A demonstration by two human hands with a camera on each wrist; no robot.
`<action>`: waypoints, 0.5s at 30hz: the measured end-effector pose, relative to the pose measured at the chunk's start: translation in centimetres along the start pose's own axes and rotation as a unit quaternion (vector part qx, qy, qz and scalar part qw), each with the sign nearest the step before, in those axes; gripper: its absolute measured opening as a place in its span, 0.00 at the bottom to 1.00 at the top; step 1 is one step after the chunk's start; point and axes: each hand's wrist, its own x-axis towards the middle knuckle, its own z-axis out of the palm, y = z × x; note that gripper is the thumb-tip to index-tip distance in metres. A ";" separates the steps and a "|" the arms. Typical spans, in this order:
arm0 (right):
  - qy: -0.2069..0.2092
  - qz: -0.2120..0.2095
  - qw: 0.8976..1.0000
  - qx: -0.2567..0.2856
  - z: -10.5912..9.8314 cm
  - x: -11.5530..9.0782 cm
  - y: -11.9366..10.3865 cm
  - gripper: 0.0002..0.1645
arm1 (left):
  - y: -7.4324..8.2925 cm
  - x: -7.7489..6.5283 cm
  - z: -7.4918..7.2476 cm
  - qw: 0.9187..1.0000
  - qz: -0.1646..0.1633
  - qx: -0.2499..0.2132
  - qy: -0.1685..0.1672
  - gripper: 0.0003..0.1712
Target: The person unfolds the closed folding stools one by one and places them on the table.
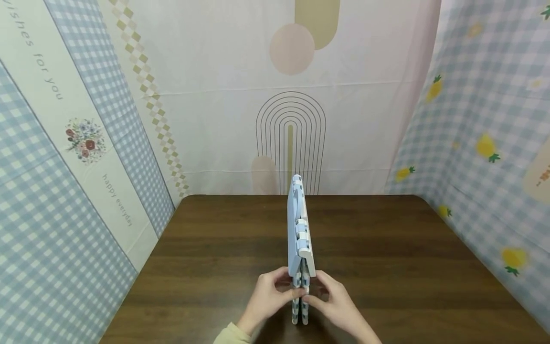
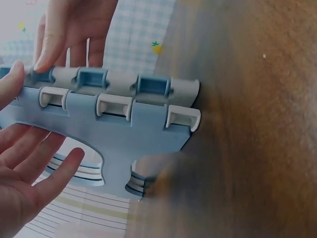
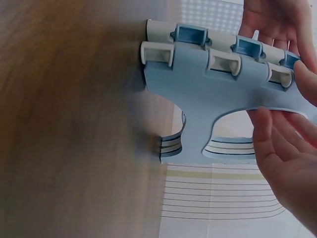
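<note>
A folding plastic stool (image 1: 296, 234) in light blue and white stands on edge at the middle of the table, its panels folded close together. From the left, my left hand (image 1: 268, 294) grips its near end, thumb on the hinged edge. My right hand (image 1: 337, 298) holds the same end from the other side, the two thumbs almost meeting in the head view. In the left wrist view, the stool's leg panel (image 2: 119, 129) shows cut-out openings, with left-hand fingers by one of them. Blue and white hinge knuckles (image 3: 225, 62) line the edge in the right wrist view.
The dark brown wooden table (image 1: 215, 239) runs back to a pale patterned cloth (image 1: 206, 134). Blue checked cloths hang at both sides, the left one (image 1: 26, 157) with printed words and flowers, the right one (image 1: 455, 119) with yellow fruit.
</note>
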 end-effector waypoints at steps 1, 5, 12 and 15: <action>0.005 0.008 1.000 -0.005 -0.2 0.0 0.1 0.25 | 0.1 0.1 0.0 1.000 -0.004 0.001 -0.002 0.17; 0.017 0.017 1.000 -0.017 -1.0 -0.1 0.5 0.25 | 0.2 0.4 0.2 1.000 -0.011 0.009 -0.003 0.17; 0.043 0.001 0.998 -0.051 -2.8 -0.3 0.4 0.25 | 0.4 0.8 0.7 0.999 -0.001 0.041 0.023 0.20; 0.050 -0.014 0.996 -0.066 -3.9 -0.3 -0.6 0.25 | -0.5 1.1 1.0 0.997 0.016 0.064 0.049 0.20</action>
